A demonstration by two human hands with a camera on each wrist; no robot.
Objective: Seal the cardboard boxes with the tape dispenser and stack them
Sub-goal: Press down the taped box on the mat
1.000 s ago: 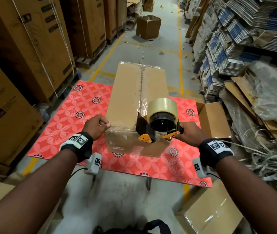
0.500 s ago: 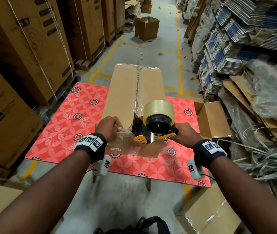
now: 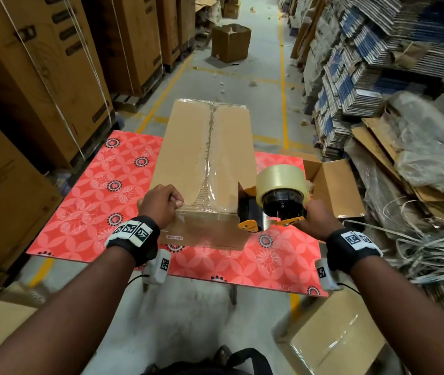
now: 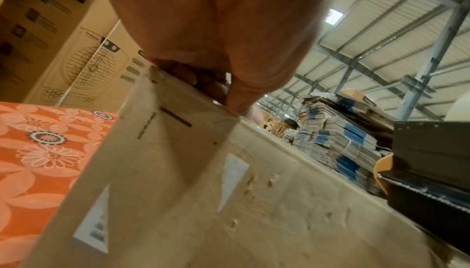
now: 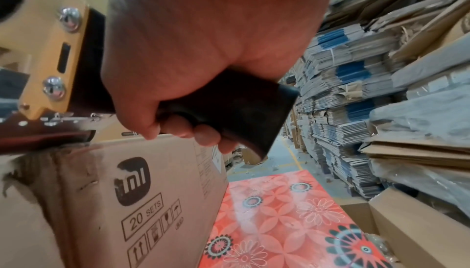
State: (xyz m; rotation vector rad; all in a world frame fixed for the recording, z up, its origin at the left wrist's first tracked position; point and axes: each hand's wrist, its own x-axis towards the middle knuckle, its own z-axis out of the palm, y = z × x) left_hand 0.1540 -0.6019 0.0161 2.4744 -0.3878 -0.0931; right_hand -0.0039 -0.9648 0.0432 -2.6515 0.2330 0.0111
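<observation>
Pulling off the near right corner of the box, the dispenser has left the centre seam where it sat a second ago, and a glossy strip of tape now runs the length of the top and folds over the near end. That reads as one seal finished, or the tape about to be cut; stacking is not yet begun. The box lies lengthwise on the table. At its near left corner the left hand has slid in from the side, fingers curled, thumb pinching the box edge. The right hand, just right of the box, is wrapped tight round the dispenser handle.

Counted: one box on the table, one open box right of it, another box on the floor nearer, one dispenser with one tape roll, two hands.
</observation>
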